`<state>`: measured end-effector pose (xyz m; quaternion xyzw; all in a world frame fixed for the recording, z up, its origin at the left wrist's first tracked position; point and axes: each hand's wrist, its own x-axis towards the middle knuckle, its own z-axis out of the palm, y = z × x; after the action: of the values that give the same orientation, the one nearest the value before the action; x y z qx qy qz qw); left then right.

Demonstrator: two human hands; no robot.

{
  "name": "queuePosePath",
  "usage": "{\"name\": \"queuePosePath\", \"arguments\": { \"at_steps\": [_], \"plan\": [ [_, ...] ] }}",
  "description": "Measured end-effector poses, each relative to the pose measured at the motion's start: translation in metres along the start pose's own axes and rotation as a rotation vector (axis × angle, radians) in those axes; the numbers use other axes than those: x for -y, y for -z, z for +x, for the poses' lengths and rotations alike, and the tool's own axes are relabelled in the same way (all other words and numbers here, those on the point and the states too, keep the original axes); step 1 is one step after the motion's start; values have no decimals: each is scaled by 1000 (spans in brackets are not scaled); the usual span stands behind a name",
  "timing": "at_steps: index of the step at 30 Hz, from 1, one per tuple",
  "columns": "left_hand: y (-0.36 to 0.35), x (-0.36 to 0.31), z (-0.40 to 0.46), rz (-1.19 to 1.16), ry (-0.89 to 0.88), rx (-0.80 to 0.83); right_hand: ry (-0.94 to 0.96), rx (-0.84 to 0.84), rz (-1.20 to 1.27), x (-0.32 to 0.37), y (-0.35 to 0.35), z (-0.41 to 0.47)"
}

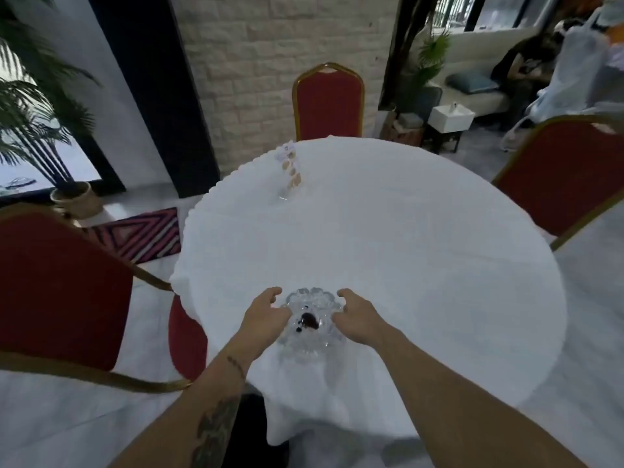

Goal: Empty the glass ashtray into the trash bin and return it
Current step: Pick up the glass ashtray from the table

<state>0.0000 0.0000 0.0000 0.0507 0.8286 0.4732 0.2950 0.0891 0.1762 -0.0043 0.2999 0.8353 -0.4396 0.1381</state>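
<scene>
Red gilt chairs (328,103) ring a white-clothed round table (405,248).

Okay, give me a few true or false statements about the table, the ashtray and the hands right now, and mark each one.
1. The clear cut-glass ashtray sits near the table's front edge. True.
2. The ashtray is empty. False: dark debris lies in its middle.
3. The left hand and right hand flank the ashtray, one on each side. True.
4. The round table has a red cloth. False: the cloth is white; the chairs are red.
5. A trash bin stands on the table. False: only a clear card stand is there besides the ashtray.
</scene>
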Motion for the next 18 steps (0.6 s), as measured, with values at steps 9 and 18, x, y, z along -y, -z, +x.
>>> {"name": "queuePosePath", "arguments": {
  "at_steps": [9, 18],
  "plan": [
    [-23, 9, 14, 31, -5, -27, -81, 74, 77, 2, -10, 21],
    [-6, 15, -7, 24, -26, -122, -14, 71, 106, 8, -18, 7]
  ]
}}
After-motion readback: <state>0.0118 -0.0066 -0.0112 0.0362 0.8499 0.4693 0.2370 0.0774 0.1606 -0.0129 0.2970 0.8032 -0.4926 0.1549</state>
